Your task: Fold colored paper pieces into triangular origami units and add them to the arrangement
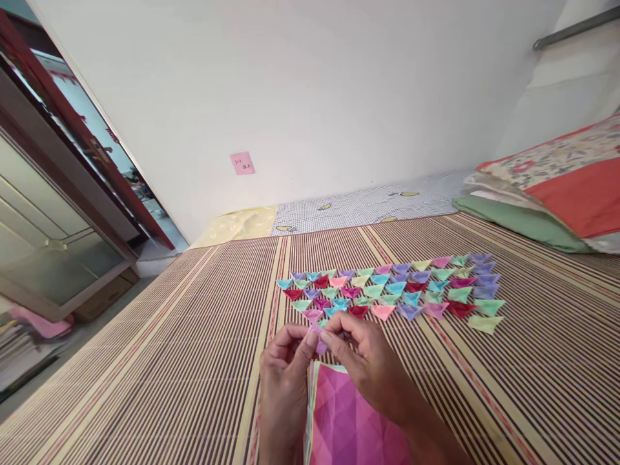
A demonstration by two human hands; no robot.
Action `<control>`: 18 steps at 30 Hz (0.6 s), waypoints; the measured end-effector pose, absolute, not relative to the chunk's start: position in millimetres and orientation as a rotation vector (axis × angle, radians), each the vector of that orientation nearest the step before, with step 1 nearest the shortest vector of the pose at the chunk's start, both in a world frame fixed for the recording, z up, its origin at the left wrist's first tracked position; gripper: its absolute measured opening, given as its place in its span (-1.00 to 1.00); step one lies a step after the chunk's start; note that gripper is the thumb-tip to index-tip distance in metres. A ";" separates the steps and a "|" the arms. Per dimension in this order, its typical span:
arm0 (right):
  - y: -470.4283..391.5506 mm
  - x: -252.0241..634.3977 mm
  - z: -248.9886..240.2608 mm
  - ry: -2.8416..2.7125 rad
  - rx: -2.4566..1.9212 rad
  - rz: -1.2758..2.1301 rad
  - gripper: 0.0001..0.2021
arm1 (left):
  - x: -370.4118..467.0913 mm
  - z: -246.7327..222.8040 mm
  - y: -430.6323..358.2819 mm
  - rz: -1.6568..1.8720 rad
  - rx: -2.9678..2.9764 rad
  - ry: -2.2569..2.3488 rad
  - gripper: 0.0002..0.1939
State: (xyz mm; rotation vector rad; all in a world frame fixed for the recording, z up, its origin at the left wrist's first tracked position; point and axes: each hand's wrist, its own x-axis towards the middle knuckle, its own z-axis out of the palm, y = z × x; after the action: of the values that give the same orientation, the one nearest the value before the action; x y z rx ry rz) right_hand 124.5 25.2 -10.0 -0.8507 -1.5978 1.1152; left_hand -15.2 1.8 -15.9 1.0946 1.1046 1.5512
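Observation:
Between the fingertips of both hands is a small piece of light purple folded paper. My left hand pinches its left side, and my right hand pinches the right. The fingers cover much of the paper, so its exact folded shape is hidden. Just beyond the hands lie rows of small folded paper pieces in red, pink, blue, green, yellow and purple. Below the hands, partly under my right wrist, rests a stack of paper sheets with a magenta patterned one on top.
A striped bamboo mat covers the bed surface. Folded bedding is piled at the right against the wall. Along the wall runs a checked cloth. A pink note is stuck on the wall. At left stands a glass-panelled door.

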 end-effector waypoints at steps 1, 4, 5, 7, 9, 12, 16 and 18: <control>25.7 126.9 -9.8 -1.613 -0.851 1.113 -0.68 | -16.5 -16.2 2.5 1.512 1.098 1.087 -0.79; 27.6 134.5 -9.5 -1.642 -0.855 1.080 -0.68 | -20.8 -18.2 4.0 1.424 1.109 1.051 -0.76; 28.2 136.6 -9.5 -1.642 -0.857 1.069 -0.69 | -21.7 -18.9 4.3 1.416 1.114 1.043 -0.76; 29.3 139.5 -9.1 -1.644 -0.853 1.054 -0.70 | -22.0 -19.6 4.3 1.426 1.121 1.027 -0.76; 29.8 140.9 -8.3 -1.653 -0.843 1.045 -0.70 | -20.7 -18.5 3.5 1.444 1.120 1.018 -0.77; 28.8 141.6 -6.3 -1.700 -0.834 1.063 -0.72 | -18.6 -15.0 1.8 1.416 1.107 1.030 -0.81; 26.7 142.8 -5.3 -1.727 -0.825 1.155 -0.73 | -18.9 -12.4 -0.4 1.377 1.113 1.025 -0.81; 26.8 143.1 -6.0 -1.659 -0.831 1.177 -0.74 | -18.3 -11.9 -1.1 1.373 1.092 1.010 -0.81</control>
State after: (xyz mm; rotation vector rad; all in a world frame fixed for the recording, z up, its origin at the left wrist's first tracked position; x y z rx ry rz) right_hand 143.1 26.8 -6.0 -0.8305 -1.6594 1.1774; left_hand -18.3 -1.1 -11.9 1.0920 1.0101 1.3728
